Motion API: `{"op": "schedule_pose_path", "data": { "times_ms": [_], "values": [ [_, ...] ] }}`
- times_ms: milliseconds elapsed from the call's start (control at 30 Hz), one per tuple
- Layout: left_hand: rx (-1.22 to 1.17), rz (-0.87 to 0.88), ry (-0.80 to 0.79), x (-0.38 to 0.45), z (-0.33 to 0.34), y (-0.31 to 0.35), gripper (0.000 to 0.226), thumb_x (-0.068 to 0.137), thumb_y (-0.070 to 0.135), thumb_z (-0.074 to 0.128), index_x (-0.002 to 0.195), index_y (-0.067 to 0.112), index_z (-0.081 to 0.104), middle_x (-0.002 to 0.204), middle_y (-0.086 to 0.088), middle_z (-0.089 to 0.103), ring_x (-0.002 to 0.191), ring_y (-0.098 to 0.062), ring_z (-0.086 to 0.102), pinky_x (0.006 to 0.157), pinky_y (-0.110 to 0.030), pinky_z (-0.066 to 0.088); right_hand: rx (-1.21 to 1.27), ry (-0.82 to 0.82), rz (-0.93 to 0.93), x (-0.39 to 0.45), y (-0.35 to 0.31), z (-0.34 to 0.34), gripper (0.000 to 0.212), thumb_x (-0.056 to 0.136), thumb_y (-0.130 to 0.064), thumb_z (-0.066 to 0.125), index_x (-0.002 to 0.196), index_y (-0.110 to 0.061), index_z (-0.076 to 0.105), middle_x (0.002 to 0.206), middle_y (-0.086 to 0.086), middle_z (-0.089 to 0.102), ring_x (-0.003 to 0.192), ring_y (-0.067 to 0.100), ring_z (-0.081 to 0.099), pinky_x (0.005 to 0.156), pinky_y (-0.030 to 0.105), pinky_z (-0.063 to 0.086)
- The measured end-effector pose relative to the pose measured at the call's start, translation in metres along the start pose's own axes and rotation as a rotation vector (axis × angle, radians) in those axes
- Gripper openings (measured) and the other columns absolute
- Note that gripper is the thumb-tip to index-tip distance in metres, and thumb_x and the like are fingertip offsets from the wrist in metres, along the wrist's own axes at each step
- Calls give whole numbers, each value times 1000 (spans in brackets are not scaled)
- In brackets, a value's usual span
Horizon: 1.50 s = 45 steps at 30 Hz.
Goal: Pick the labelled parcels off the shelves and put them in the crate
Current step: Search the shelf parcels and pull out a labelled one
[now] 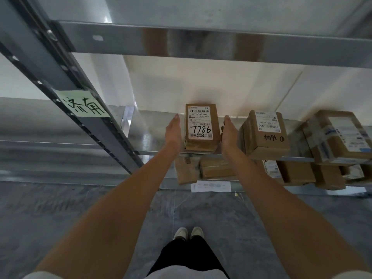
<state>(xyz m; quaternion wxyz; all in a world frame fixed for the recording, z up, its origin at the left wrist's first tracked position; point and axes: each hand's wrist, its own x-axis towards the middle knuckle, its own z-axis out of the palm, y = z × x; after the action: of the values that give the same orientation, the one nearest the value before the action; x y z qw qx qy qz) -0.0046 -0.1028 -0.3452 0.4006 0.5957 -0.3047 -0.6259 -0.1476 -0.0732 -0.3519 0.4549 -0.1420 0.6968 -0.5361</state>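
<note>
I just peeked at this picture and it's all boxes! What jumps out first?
Two bare hands, the left hand and the right hand, reach to either side of a brown parcel on the metal shelf, with 7786 written big on its label. On the post at the left is a green note; more parcels sit to the right.

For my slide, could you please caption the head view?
Both open hands flank parcel 7786 on the shelf.

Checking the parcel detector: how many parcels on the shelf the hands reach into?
3. The 7786 parcel between the left hand and right hand; a box to its right; a taped box at the frame's right edge. More may be hidden beyond.
</note>
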Motion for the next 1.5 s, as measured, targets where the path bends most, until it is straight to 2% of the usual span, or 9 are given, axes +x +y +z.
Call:
{"op": "schedule_pose_path", "data": {
  "times_ms": [100, 433, 533, 600, 667, 867, 967, 1133, 1500],
  "values": [
    [46, 57, 27, -8, -9, -10, 49, 101, 42, 37, 145, 22, 40, 152, 1, 38, 140, -19, 33, 117, -41, 26, -43, 44, -131, -10, 8, -7, 51, 102, -43, 38, 145, -17, 43, 150, 3, 43, 139, 20, 38, 117, 40, 29],
    [31, 293, 109, -78, -38, -61, 43, 104, 26, 36, 146, 20, 39, 152, 3, 39, 140, -13, 33, 111, -23, 25, -39, 37, -373, -68, 48, -46, 46, 105, -30, 37, 147, -11, 39, 152, 4, 40, 140, 14, 36, 113, 20, 26],
    [38, 358, 176, -98, -43, -95, 42, 104, 21, 36, 146, 21, 39, 148, 6, 42, 135, -3, 36, 93, 4, 30, -167, 69, -558, -90, 82, -66, 42, 104, -26, 40, 143, -9, 44, 147, 3, 46, 132, 6, 40, 103, 2, 29],
    [76, 368, 211, -106, -47, -119, 42, 104, 19, 36, 146, 19, 39, 138, 13, 49, 122, 9, 46, 77, 10, 33, -289, 56, -676, -99, 113, -80, 44, 104, -26, 39, 144, -9, 42, 148, 3, 45, 137, 8, 38, 111, 11, 27],
    [122, 358, 222, -106, -51, -142, 43, 104, 20, 36, 147, 18, 38, 130, 13, 51, 106, 10, 54, 77, 9, 37, -408, 25, -732, -102, 150, -90, 46, 104, -25, 38, 146, -7, 38, 151, 2, 39, 140, 6, 30, 115, 15, 21],
    [152, 295, 245, -68, -75, -210, 43, 103, 23, 40, 146, 23, 40, 137, 14, 44, 122, 0, 40, 94, -9, 36, -583, -105, -535, -81, 246, -92, 56, 101, -42, 35, 151, -18, 28, 156, 0, 31, 144, 17, 28, 119, 37, 24],
    [158, 261, 230, -37, -81, -235, 43, 103, 25, 39, 147, 24, 38, 133, 19, 41, 122, 1, 38, 95, -9, 34, -640, -125, -448, -43, 276, -79, 54, 103, -38, 37, 152, -17, 27, 157, 2, 30, 145, 19, 28, 119, 35, 21],
    [240, 170, 169, 30, -85, -296, 47, 104, 35, 32, 149, 22, 32, 154, 1, 34, 140, -16, 32, 115, -36, 26, -670, -150, -389, 17, 329, -47, 56, 103, -40, 35, 153, -18, 24, 160, 1, 22, 148, 18, 20, 118, 32, 16],
    [203, -61, 90, 128, -63, -369, 52, 104, 36, 21, 152, 16, 25, 154, -4, 32, 143, -21, 28, 118, -41, 21, -602, -194, -352, 112, 368, 13, 53, 105, -38, 25, 155, -22, 18, 162, -5, 16, 149, 11, 14, 118, 32, 13]
  ]
}}
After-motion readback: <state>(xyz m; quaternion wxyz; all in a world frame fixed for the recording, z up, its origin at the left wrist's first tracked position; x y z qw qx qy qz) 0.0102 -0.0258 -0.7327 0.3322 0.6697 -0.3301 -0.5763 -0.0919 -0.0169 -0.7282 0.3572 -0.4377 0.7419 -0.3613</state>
